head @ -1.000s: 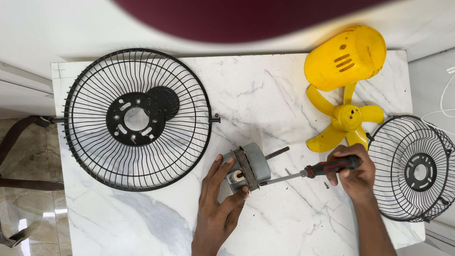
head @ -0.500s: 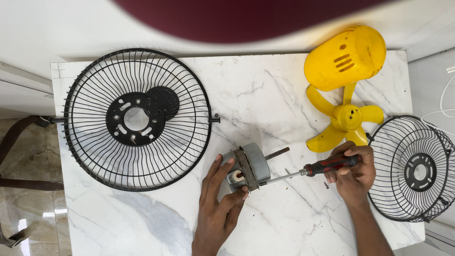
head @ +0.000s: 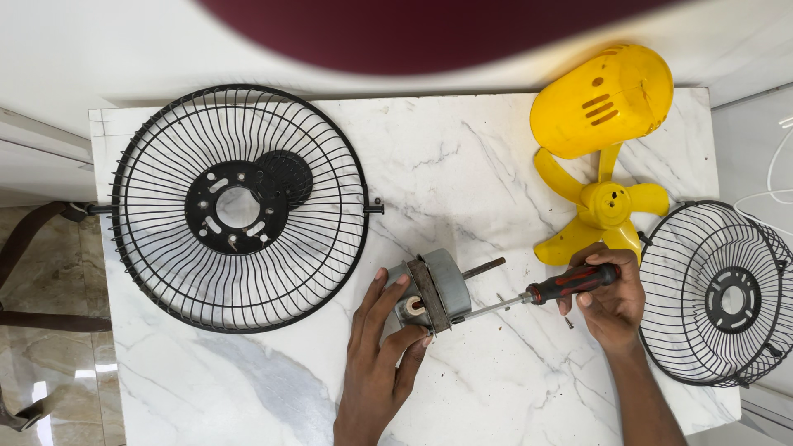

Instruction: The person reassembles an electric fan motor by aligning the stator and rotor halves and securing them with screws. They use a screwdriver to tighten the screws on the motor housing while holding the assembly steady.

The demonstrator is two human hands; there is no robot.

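Grey metal fan motor (head: 435,293) with a bare shaft lies on the white marble table (head: 462,165), near its front edge and about midway across. The left hand (head: 382,355) is closed on it from below, fingers curled round the casing and thumb against the end plate, pinning it down. The right hand (head: 611,301) grips the red and black handle of a long-shafted screwdriver (head: 537,296), whose tip meets the motor's end plate on its right side. Against the pictures from a second ago, little has changed: the motor sits in the same spot, the left hand has not shifted, and the right hand shows only a small change of wrist and finger set on the handle. That reads as the driver being turned in place, so a screw in the end plate seems to be the work in hand, not yet finished. A tiny dark speck lies on the table just below the shaft; whether it is a screw cannot be told. Farther off, a yellow plastic fan blade (head: 599,206) and yellow domed housing (head: 603,99) sit to the right, a small black wire grille (head: 727,293) overhangs the right edge, and a large black wire guard (head: 239,206) lies to the left.
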